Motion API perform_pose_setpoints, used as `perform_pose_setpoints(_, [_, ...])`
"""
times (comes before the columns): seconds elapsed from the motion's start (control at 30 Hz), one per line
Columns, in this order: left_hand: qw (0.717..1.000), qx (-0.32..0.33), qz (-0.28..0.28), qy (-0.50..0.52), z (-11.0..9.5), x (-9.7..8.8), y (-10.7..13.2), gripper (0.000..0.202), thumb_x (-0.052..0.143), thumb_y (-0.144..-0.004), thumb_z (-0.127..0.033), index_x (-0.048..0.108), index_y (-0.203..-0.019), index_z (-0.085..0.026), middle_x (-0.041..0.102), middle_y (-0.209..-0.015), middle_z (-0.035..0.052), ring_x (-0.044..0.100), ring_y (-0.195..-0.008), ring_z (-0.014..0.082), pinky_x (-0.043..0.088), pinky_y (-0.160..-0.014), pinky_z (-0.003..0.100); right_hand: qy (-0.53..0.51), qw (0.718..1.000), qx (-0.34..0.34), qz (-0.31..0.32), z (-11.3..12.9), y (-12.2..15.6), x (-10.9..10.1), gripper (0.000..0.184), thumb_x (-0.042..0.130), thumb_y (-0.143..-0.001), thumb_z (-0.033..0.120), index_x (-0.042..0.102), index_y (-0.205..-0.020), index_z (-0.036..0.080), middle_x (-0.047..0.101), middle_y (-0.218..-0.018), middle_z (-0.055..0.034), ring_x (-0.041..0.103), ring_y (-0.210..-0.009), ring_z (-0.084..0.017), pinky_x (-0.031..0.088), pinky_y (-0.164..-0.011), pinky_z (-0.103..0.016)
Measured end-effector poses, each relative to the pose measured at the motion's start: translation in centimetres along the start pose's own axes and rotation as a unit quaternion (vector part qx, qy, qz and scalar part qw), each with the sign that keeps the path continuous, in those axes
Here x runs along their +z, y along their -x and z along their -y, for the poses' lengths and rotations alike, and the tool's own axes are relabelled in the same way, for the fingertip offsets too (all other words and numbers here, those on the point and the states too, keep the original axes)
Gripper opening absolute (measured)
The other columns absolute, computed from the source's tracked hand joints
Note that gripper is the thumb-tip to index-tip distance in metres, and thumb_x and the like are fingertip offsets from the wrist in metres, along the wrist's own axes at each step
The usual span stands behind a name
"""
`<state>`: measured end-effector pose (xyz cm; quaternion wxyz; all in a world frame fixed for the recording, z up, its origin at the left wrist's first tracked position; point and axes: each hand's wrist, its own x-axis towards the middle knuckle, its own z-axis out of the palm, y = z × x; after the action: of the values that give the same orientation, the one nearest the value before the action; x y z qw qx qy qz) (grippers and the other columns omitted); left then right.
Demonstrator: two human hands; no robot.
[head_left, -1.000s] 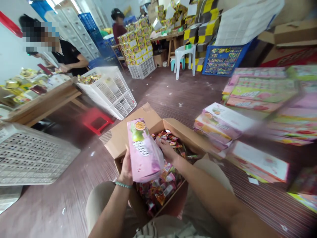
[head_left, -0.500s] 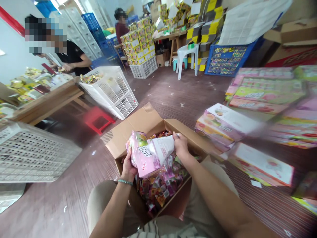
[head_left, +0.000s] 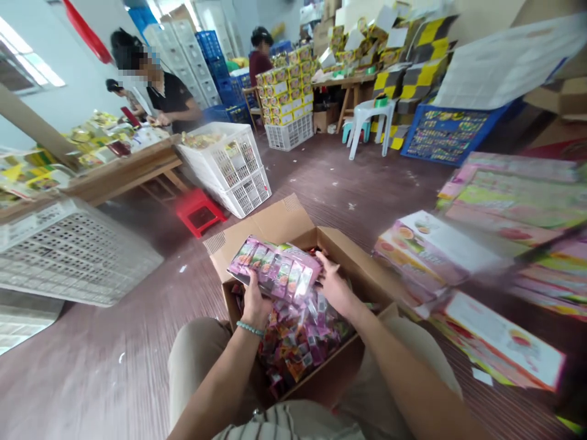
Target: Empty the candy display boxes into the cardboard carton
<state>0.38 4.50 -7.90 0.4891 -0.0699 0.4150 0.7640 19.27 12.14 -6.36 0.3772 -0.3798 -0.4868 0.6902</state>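
Tilted above the carton sits a pink and purple candy box, its upward face showing a row of small wrapped packets. My left hand grips its near left side, thumb on the front edge. At the right end, my right hand has its fingers stretched and apart, close against the box; whether they touch it is unclear. Below both hands is an open cardboard carton between my knees, full of loose small wrapped packets in pink, purple and orange.
Pink and green printed boxes are stacked on the floor at right. White crates and a red stool stand ahead left, beside a wooden table. A grey-white stool stands farther back. Other people work at left and behind.
The candy box has been turned so its packets face up; before, its printed side and a white flap showed. My right hand has let go of the flap. The view has swung left.
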Motion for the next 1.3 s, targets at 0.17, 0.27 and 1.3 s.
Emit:
perform_pose_setpoints(0.17, [0.996, -0.025, 0.073, -0.036, -1.4, -0.3, 1.4, 0.047, 0.047, -0.103, -0.060, 0.072, -0.122, -0.024, 0.077, -0.113, 0.0112, 0.072, -0.110, 0.0294, 0.059, -0.096, 0.044, 0.084, 0.989, -0.093, -0.085, 1.1, 1.7, 0.6, 0.121, 0.096, -0.061, 0.035, 0.030, -0.162, 0.034, 0.044, -0.163, -0.0063, 0.043, -0.150, -0.026, 0.031, -0.127, -0.043])
perform_pose_setpoints(0.27, [0.994, -0.043, 0.083, -0.057, -3.8, -0.2, 1.3, 0.078, 0.023, -0.099, -0.078, 0.071, -0.118, -0.019, 0.076, -0.100, 0.0134, 0.074, -0.090, 0.0276, 0.061, -0.089, 0.049, 0.096, 0.987, -0.112, -0.056, 3.4, 2.0, -0.1, 0.118, 0.095, -0.065, 0.030, 0.030, -0.163, 0.035, 0.050, -0.158, -0.0051, 0.044, -0.149, -0.027, 0.031, -0.128, -0.044])
perform_pose_setpoints(1.3, [0.971, 0.082, 0.157, -0.158, -5.4, 0.0, 3.1, 0.046, 0.054, -0.104, -0.051, 0.077, -0.120, -0.016, 0.082, -0.103, 0.0099, 0.075, -0.111, 0.0270, 0.063, -0.092, 0.034, 0.041, 0.975, -0.196, -0.092, 6.9, 0.0, -1.8, 0.094, 0.079, -0.077, 0.066, 0.043, -0.158, 0.035, 0.055, -0.155, -0.0041, 0.048, -0.147, -0.028, 0.034, -0.126, -0.046])
